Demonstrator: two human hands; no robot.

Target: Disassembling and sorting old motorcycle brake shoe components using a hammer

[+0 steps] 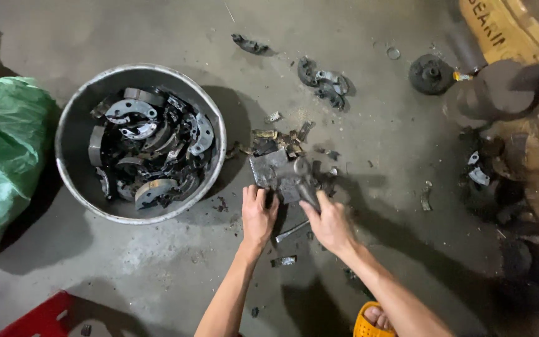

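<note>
Stained grey concrete floor, dim light. Left hand clamps a dark part on the flat metal block mid-floor; right hand grips a hammer. Round metal tub of curved grey brake shoes towards the left edge.

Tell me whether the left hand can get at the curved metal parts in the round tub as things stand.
Probably yes. The left hand rests on the floor just right of the tub, which is open-topped with curved metal parts piled near its rim; nothing lies between.
</note>
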